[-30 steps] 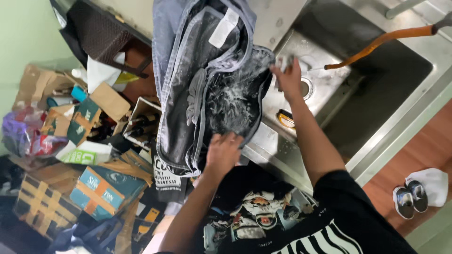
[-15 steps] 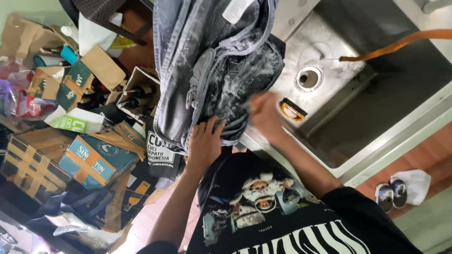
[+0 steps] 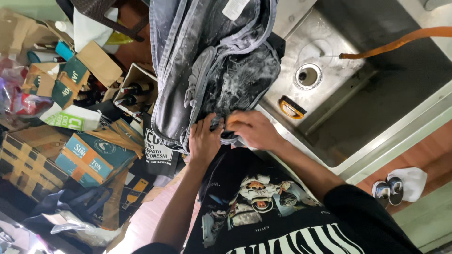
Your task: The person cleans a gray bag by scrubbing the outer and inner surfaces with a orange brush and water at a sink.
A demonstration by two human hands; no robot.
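A: What do the hands have?

B: The left hand (image 3: 205,138) presses flat, fingers spread, on the near hem of a soapy dark grey garment (image 3: 214,70) draped over the edge of a steel sink (image 3: 400,127). The right hand (image 3: 249,129) is clenched on the same hem just beside it; whether it also holds something small, I cannot tell.

A: And beyond?

B: A small brush (image 3: 292,107) lies in the basin near the drain (image 3: 307,76); an orange hose (image 3: 400,41) reaches in farther back. Cardboard boxes (image 3: 84,160) crowd the floor left.
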